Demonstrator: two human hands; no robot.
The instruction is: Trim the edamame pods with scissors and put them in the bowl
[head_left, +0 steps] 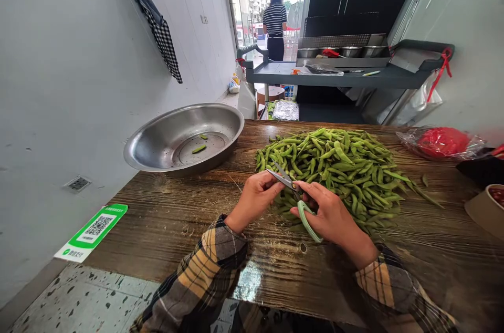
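A heap of green bean pods (338, 165) lies on a dark wooden table (165, 217). My right hand (333, 217) is closed round the light green handles of a pair of scissors (293, 191), blades pointing up and left. My left hand (255, 199) is pinched at the blades' tip on what looks like a pod, mostly hidden by my fingers. A steel basin (185, 136) at the table's far left holds two pods (199, 148).
A white wall runs along the left, a QR sticker (94, 230) low on it. A red-filled plastic bag (443, 142) and a paper cup (486, 207) sit at the right. Behind the table stand a grey cart (342, 75) with steel pans and a person (274, 28) at the doorway.
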